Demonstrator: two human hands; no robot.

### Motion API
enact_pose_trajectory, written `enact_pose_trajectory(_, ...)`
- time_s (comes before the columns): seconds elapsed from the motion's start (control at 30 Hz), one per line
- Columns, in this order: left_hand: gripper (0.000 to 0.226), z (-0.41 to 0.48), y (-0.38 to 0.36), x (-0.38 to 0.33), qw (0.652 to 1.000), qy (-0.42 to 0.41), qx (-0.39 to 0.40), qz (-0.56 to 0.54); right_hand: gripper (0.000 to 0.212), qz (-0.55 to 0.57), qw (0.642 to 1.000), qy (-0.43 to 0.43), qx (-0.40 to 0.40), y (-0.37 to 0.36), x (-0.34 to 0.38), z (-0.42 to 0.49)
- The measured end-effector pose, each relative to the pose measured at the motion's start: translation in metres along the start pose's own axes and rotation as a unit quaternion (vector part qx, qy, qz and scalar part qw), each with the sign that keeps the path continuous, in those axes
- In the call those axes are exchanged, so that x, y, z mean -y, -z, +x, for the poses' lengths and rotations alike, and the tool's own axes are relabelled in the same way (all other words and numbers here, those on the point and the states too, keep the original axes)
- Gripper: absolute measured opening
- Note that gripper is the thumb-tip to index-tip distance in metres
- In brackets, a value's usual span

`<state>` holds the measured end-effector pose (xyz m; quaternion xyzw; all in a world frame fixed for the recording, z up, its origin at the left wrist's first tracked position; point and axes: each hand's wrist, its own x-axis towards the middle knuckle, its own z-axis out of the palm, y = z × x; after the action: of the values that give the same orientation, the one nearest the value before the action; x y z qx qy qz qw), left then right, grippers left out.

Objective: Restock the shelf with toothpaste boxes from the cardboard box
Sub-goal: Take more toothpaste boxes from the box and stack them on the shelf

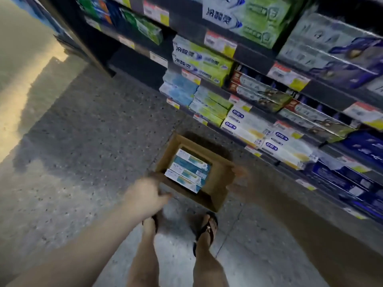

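An open brown cardboard box (219, 183) is low over the grey floor, in front of the shelf. Inside it lie three teal and white toothpaste boxes (188, 172), side by side. My left hand (148, 196) grips the box's near left flap. My right hand (240, 182) holds its right rim, with fingers curled over the edge, though it is blurred. The dark shelf (255, 53) rises on the right, with rows of green, white and blue toothpaste packs and price tags along its rails.
My two feet in black flip-flops (207, 228) stand just behind the box. Speckled grey floor (93, 131) stretches to the left, with a bright patch at the far left. The lowest shelf rows of blue packs (352, 183) jut out close to my right arm.
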<state>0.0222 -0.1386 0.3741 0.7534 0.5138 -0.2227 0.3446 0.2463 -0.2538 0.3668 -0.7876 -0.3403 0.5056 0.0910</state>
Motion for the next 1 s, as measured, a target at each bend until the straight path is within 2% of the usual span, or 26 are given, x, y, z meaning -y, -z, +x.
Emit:
enact_pose_trajectory(0.07, 0.042, 0.034, -0.009, 0.006, 1.000, -0.012, 0.011, -0.004, 0.056, -0.019, 1.000, -0.017, 0.001, -0.016, -0.014, 0.029)
enact_pose_trajectory(0.2, 0.036, 0.093, -0.030, 0.026, 0.995, -0.060, 0.054, 0.066, 0.041, -0.045, 0.998, -0.050, 0.003, -0.047, -0.037, 0.086)
enact_pose_trajectory(0.37, 0.045, 0.175, -0.045, 0.064, 0.982, -0.123, 0.080, 0.118, 0.044, -0.050, 0.995, -0.088, -0.016, -0.096, -0.060, 0.165)
enact_pose_trajectory(0.4, 0.048, 0.195, -0.073, 0.087, 0.981, -0.121, 0.080, 0.128, 0.045, -0.048, 0.994, -0.092, -0.018, -0.102, -0.064, 0.176)
enact_pose_trajectory(0.43, 0.056, 0.228, -0.126, 0.139, 0.978, -0.089, 0.070, 0.176, 0.045, -0.042, 0.994, -0.095, -0.024, -0.114, -0.070, 0.192)
enact_pose_trajectory(0.47, 0.073, 0.287, -0.219, 0.237, 0.974, -0.065, 0.027, 0.214, 0.046, -0.037, 0.994, -0.099, -0.034, -0.126, -0.078, 0.209)
enact_pose_trajectory(0.5, 0.089, 0.322, -0.296, 0.300, 0.979, -0.023, 0.002, 0.200, 0.046, -0.035, 0.994, -0.098, -0.037, -0.138, -0.085, 0.225)
enact_pose_trajectory(0.53, 0.091, 0.337, -0.329, 0.311, 0.986, 0.030, 0.062, 0.155, 0.046, -0.036, 0.994, -0.095, -0.037, -0.149, -0.091, 0.241)
enact_pose_trajectory(0.57, 0.086, 0.340, -0.313, 0.295, 0.990, 0.042, 0.072, 0.110, 0.046, -0.042, 0.994, -0.091, -0.034, -0.159, -0.097, 0.256)
enact_pose_trajectory(0.6, 0.080, 0.335, -0.303, 0.290, 0.993, 0.019, 0.085, 0.082, 0.047, -0.052, 0.994, -0.093, -0.032, -0.168, -0.104, 0.270)
enact_pose_trajectory(0.63, 0.078, 0.338, -0.303, 0.293, 0.990, 0.023, 0.089, 0.103, 0.049, -0.055, 0.993, -0.094, -0.033, -0.175, -0.110, 0.284)
enact_pose_trajectory(0.7, 0.074, 0.369, -0.308, 0.303, 0.978, -0.022, 0.062, 0.198, 0.053, -0.047, 0.995, -0.083, -0.028, -0.188, -0.122, 0.312)
enact_pose_trajectory(0.73, 0.073, 0.382, -0.315, 0.311, 0.977, -0.034, 0.104, 0.183, 0.055, -0.049, 0.995, -0.076, -0.029, -0.196, -0.129, 0.327)
enact_pose_trajectory(0.77, 0.067, 0.392, -0.337, 0.326, 0.980, -0.034, 0.101, 0.166, 0.057, -0.054, 0.996, -0.071, -0.030, -0.202, -0.135, 0.340)
enact_pose_trajectory(0.8, 0.062, 0.371, -0.261, 0.227, 0.980, -0.076, 0.118, 0.143, 0.059, -0.057, 0.996, -0.068, -0.026, -0.208, -0.141, 0.352)
enact_pose_trajectory(0.83, 0.057, 0.355, -0.214, 0.181, 0.973, -0.117, 0.116, 0.159, 0.061, -0.058, 0.996, -0.065, -0.023, -0.213, -0.145, 0.363)
enact_pose_trajectory(0.87, 0.056, 0.364, -0.199, 0.165, 0.981, -0.126, 0.113, 0.099, 0.062, -0.057, 0.996, -0.061, -0.019, -0.217, -0.150, 0.374)
enact_pose_trajectory(0.93, 0.058, 0.368, -0.189, 0.143, 0.974, -0.148, 0.112, 0.133, 0.064, -0.050, 0.997, -0.053, -0.014, -0.225, -0.160, 0.393)
enact_pose_trajectory(1.0, 0.058, 0.381, -0.210, 0.162, 0.968, -0.160, 0.128, 0.142, 0.074, -0.044, 0.998, -0.044, -0.013, -0.232, -0.169, 0.410)
